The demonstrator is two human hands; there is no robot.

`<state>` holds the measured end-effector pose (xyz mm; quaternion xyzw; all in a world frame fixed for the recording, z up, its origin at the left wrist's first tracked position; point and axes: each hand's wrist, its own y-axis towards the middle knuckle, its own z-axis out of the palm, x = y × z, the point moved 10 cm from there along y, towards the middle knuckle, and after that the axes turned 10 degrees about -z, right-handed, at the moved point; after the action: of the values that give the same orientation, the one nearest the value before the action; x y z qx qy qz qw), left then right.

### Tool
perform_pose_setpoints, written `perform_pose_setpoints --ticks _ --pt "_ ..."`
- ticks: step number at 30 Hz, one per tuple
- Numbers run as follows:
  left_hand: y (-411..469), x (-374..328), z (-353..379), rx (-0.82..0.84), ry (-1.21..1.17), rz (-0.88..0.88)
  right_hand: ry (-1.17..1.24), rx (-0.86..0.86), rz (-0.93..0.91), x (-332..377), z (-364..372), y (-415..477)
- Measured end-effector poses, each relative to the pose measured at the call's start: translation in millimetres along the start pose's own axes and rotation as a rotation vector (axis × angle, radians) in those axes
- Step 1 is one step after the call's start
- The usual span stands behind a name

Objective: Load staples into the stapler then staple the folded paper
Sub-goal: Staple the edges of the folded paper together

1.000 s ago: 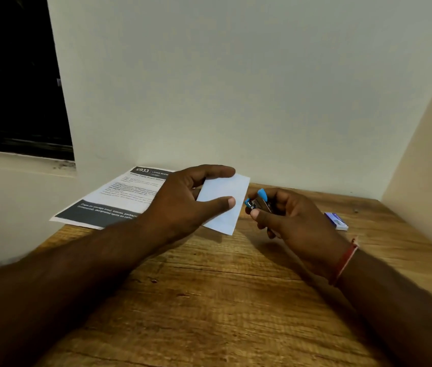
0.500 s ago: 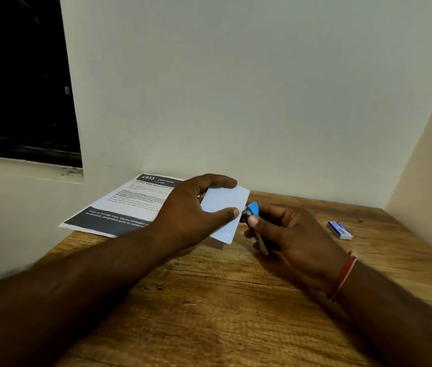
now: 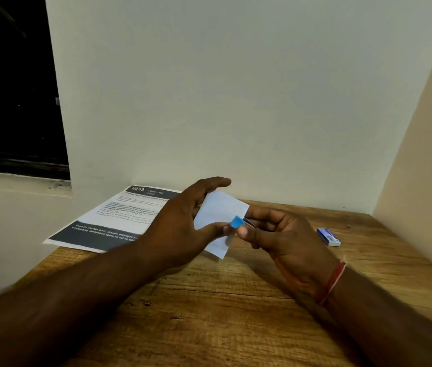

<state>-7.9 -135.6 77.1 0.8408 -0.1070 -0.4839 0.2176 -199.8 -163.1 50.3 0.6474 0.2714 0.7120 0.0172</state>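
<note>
My left hand (image 3: 180, 226) holds the folded white paper (image 3: 218, 213) above the wooden table (image 3: 209, 313), thumb under it and fingers over its top edge. My right hand (image 3: 281, 237) grips a small stapler (image 3: 237, 222) with a blue tip. The blue tip sits over the paper's right edge, touching it next to my left thumb. Most of the stapler's body is hidden inside my right fist.
A printed sheet (image 3: 119, 221) with dark bands lies at the table's back left and hangs over its edge. A small blue-and-white staple box (image 3: 328, 237) lies at the right near the side wall (image 3: 421, 168). A white wall rises behind the table.
My right hand has brought the stapler leftward onto the paper's right edge. Both hands have stayed close together above the table, and the camera has tilted slightly.
</note>
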Motion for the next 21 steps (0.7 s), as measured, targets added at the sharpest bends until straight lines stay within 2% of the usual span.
perform_pose_setpoints --ticks 4,9,14,18,21 --pt "2.2 -6.8 -9.2 -0.073 0.005 0.057 -0.261 -0.023 -0.168 24.6 -5.8 -0.6" --pt "-0.6 -18.4 -10.4 -0.086 0.116 0.137 -0.543 -0.033 -0.351 48.8 -5.6 -2.5" --pt "-2.3 -21.4 -13.3 -0.142 0.169 0.176 -0.668 -0.045 -0.422 50.8 -10.2 -0.1" --pt "-3.3 -25.9 -12.9 -0.141 0.199 0.246 -0.71 -0.03 -0.456 53.1 -8.5 0.4" --pt "-1.6 -23.9 -14.5 -0.143 0.217 0.236 -0.716 -0.033 -0.481 53.2 -9.6 0.8"
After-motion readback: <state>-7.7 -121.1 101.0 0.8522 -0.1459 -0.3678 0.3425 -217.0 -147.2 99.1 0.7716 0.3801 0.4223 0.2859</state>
